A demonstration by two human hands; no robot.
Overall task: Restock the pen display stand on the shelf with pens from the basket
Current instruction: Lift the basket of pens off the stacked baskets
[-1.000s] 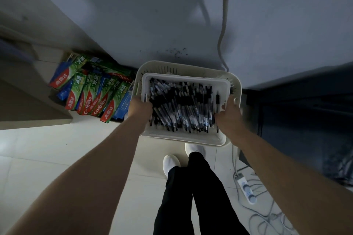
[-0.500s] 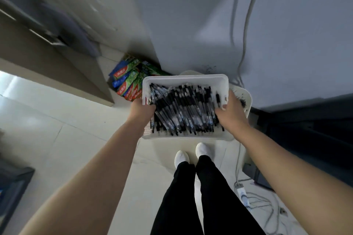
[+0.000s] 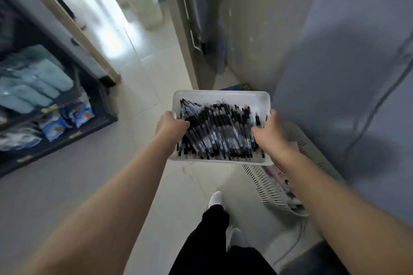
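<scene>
— Head view, nearest first?
— Black trousers and a white shoe on pale floor tiles. Cream slatted bin low at right, partly under the right forearm.
— Hands?
— Left hand curled over the left edge of the white basket, right hand clamped on its right edge. Basket carried clear of the floor.
— Pens?
— Black-and-clear pens, heaped inside from edge to edge.
— Farther off?
— Dark shelf unit at left, holding blue packets. Bright doorway beyond, blurred.

Bare forearms, no sleeves in view; black trousers; white shoes.
</scene>
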